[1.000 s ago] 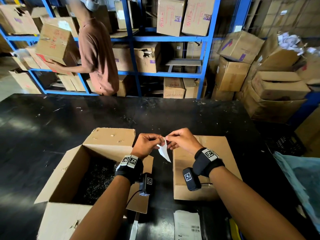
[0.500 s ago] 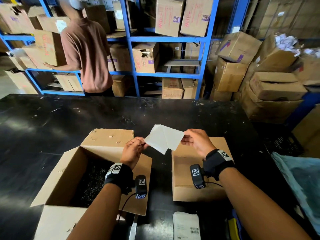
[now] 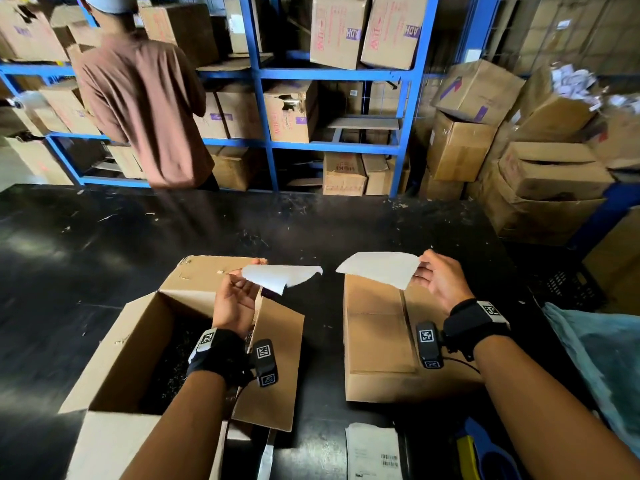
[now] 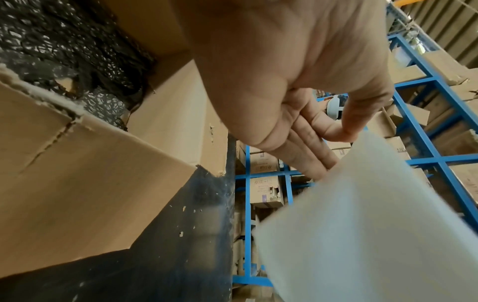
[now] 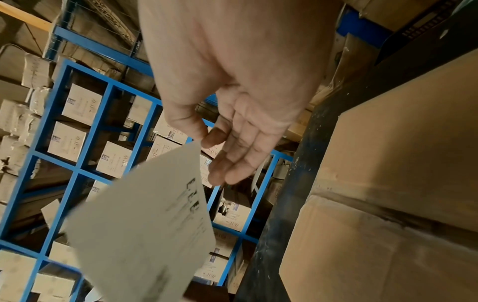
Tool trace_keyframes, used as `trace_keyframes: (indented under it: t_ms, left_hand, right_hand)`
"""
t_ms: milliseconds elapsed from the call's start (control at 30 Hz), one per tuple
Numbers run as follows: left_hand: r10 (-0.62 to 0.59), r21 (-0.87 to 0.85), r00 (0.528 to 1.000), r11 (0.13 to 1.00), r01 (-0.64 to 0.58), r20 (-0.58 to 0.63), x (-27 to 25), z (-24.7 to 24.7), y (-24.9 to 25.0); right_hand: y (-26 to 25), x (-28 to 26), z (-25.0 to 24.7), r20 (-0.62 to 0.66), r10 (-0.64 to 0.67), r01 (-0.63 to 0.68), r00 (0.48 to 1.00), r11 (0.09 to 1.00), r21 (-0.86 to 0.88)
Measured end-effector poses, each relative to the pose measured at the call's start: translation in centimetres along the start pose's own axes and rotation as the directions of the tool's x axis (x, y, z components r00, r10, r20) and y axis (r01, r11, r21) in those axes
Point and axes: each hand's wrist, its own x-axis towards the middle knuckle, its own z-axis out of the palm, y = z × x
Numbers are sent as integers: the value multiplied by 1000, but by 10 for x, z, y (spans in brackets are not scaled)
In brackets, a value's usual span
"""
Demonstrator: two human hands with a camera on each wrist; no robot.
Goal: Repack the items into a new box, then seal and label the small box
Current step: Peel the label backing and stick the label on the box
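My left hand (image 3: pixel 235 299) pinches a blank, translucent white sheet (image 3: pixel 280 277) over the inner flap of the big open carton (image 3: pixel 131 341), which holds dark netted padding. In the left wrist view, the thumb and fingers of this hand (image 4: pixel 333 151) hold the sheet (image 4: pixel 375 224) by its edge. My right hand (image 3: pixel 440 282) pinches a white label (image 3: pixel 379 268) by its corner above the small closed box (image 3: pixel 381 341). In the right wrist view, the label (image 5: pixel 150 224) shows blurred print in my right hand (image 5: pixel 204 139), with the small box (image 5: pixel 388 183) beside it.
A printed barcode sheet (image 3: pixel 374 452) and a yellow and blue tool (image 3: pixel 467 455) lie at the black table's near edge. A blue plastic bag (image 3: pixel 595 358) hangs at the right. A person in a brown shirt (image 3: pixel 145 109) stands at the blue shelves (image 3: pixel 263 98) beyond the table.
My hands have pulled apart sideways, and the one white sheet they shared is now two separate pieces. The person at the shelves has shifted right.
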Motion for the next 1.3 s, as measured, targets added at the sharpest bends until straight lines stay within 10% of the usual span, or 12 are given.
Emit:
trace_keyframes:
  t_ms: [300,900,1133,1300]
  left_hand:
    - [-91,392,996,917,77,18,17,-2,-46]
    - [-251,948,958,313,-57,141,-4,-3,-138]
    - [-313,722,948,670,176,59,9,82,-106]
    - [-385,678,922,668,307,-37,13,117,-90]
  right_hand:
    - [4,3,12,34,4,-6,999,999,50]
    - [9,-4,14,171,-72,114,983,960,-255]
    - [6,-9,24,224,-128,207,966,903,-377]
    - [9,-21,32,388,-206,354,898,862,-362]
